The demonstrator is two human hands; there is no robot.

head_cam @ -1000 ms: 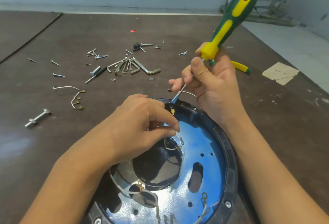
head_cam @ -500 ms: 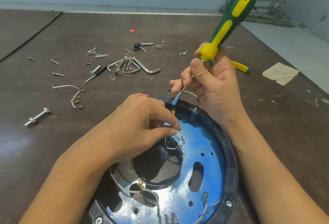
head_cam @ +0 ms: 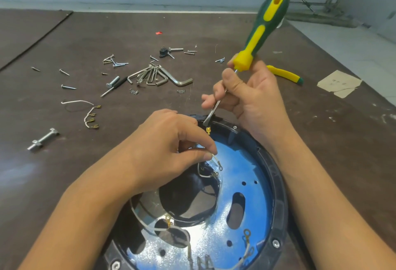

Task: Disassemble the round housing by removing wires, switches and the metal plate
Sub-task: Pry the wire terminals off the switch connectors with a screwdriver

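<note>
Left hand (head_cam: 162,147) is clamped thumb-to-forefinger on a thin white wire (head_cam: 216,160). Right hand (head_cam: 252,102) is wrapped round the shaft of a green-yellow screwdriver (head_cam: 265,23), with the tip set at a brass terminal (head_cam: 207,130) just beyond the left knuckles, at the far rim of the round housing (head_cam: 277,184). Housing sits on the bench (head_cam: 64,173) directly under both hands, with the metal plate (head_cam: 242,169) seated inside it, below the left fingertips. Wire is judged light and limp, and is best gripped close to the lug, not mid-length, so the pull goes into the crimp. Terminal looks like small soft brass, easily bent if levered hard. Plate is judged thin but stiff, glossy, likely slippery, edges possibly sharp, and is best lifted by its cut-outs once freed. Housing is judged rigid and bulky, liable to slide unless held down. Loose wires (head_cam: 90,115) lie well left of the left hand, hex keys (head_cam: 154,76) beyond it.
</note>
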